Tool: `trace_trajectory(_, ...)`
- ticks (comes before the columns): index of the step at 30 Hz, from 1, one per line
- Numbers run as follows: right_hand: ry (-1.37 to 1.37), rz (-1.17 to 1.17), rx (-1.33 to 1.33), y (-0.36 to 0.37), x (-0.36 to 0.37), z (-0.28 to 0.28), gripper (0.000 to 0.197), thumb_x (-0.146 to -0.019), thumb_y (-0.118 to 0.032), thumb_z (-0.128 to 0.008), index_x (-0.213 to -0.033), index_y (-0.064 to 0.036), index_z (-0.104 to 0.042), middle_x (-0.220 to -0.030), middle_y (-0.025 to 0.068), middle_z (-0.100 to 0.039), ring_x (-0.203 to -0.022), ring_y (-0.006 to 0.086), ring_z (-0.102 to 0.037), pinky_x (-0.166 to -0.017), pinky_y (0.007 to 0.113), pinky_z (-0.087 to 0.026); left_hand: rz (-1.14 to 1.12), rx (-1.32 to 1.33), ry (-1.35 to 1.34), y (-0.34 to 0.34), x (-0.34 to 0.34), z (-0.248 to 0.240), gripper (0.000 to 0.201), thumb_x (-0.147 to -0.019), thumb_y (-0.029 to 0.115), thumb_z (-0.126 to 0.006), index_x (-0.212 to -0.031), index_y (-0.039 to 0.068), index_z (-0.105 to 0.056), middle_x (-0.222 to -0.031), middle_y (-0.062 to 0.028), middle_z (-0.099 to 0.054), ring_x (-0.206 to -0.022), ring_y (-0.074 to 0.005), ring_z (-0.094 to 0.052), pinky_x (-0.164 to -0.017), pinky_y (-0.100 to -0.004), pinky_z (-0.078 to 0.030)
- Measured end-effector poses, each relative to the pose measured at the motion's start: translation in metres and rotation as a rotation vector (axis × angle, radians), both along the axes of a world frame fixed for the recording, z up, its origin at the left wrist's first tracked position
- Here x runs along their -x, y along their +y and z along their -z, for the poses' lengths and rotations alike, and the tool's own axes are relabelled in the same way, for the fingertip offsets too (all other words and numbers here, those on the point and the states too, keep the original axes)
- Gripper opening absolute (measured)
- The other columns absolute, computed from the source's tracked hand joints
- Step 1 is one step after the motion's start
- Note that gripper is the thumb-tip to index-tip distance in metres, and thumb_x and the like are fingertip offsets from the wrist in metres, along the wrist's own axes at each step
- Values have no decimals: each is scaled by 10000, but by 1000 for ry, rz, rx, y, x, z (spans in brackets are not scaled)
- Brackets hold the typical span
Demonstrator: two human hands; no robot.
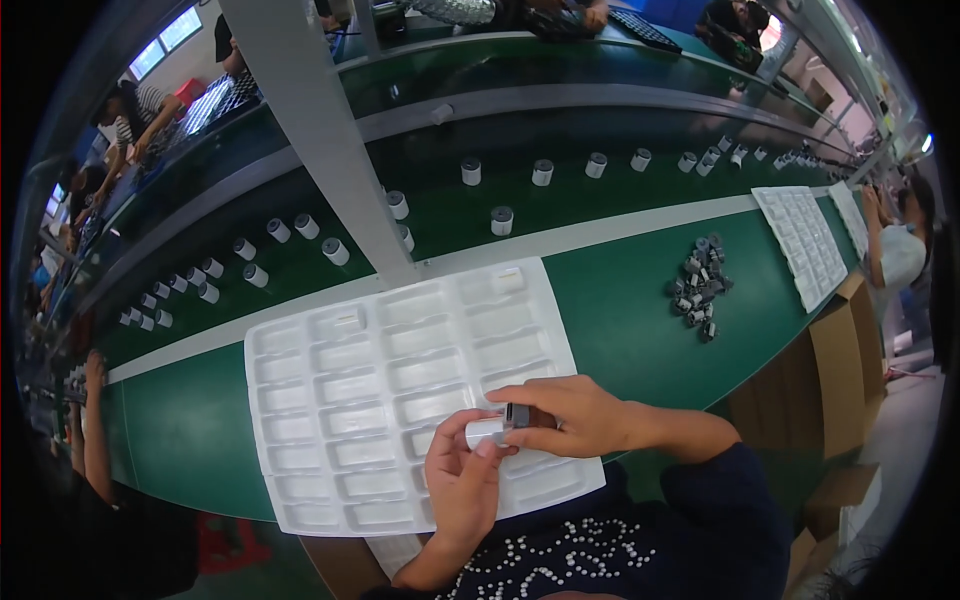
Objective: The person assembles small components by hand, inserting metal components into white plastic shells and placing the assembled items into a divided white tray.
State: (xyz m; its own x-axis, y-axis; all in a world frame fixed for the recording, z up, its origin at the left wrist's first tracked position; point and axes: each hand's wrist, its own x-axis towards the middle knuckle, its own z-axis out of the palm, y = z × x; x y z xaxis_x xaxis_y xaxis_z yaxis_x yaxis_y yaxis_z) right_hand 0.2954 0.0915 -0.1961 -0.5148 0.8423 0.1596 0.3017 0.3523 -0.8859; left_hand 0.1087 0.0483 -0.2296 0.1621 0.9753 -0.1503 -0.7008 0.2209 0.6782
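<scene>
Over the near right part of a white compartment tray [375, 375], my two hands are close together. My left hand [463, 480] is closed around a small white cylinder [484, 432], thumb and fingers on its sides. Thumb and forefinger of my right hand [575, 415] pinch a dark grey cap-like piece [517, 414] right beside the cylinder's right end. Whether the two pieces touch or are joined, I cannot tell. A small white piece [349, 320] lies in one far-side tray compartment, and another white piece [510, 280] sits in the far right corner compartment.
To the right on the green table [630, 300] lies a pile of small dark grey pieces [700, 285]. Beyond stands a grey post [320, 130]; a green belt carries several white cylinders with grey tops [501, 221]. More trays [805, 245], cardboard boxes [845, 350] and co-workers are around.
</scene>
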Motion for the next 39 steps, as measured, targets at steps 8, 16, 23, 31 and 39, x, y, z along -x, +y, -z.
trace_trajectory(8,-58,153,-346,-4,0,10,493,-877,-282,-725,-1277,-44,-563,-774,81,-654,-612,210,-651,-560,300,-520,-54,-27,77,3,-1,2,349,-934,5,-585,-1269,-21,-491,-1247,-174,-576,-1082,-212,-600,-945,-349,-510)
trace_trajectory(16,-64,75,22,-9,5,20,438,-788,-319,-824,-1059,-49,-611,-707,68,-642,-494,156,-578,-466,262,-449,-53,-72,148,1,0,4,362,-903,-26,-622,-1244,-43,-505,-1233,-189,-597,-1110,-201,-585,-969,-339,-485)
trace_trajectory(23,135,112,-380,-7,12,37,472,-755,-184,-847,-1120,-13,-601,-780,102,-692,-609,186,-684,-542,272,-530,-36,-36,31,2,1,9,370,-901,-32,-626,-1253,-31,-512,-1233,-189,-601,-1115,-208,-581,-991,-341,-464)
trace_trajectory(31,73,12,-402,-3,12,36,476,-762,-133,-808,-1167,3,-600,-822,113,-683,-693,240,-689,-594,294,-547,-97,5,-11,-3,8,17,392,-888,-35,-643,-1265,-29,-535,-1209,-167,-616,-1122,-199,-576,-981,-327,-460)
trace_trajectory(39,81,-8,-586,-10,23,25,379,-713,-99,-829,-1027,26,-657,-878,159,-687,-738,281,-689,-637,321,-569,-88,-105,9,-19,16,20,349,-885,-57,-635,-1228,-49,-571,-1177,-141,-607,-1087,-183,-578,-950,-311,-463)
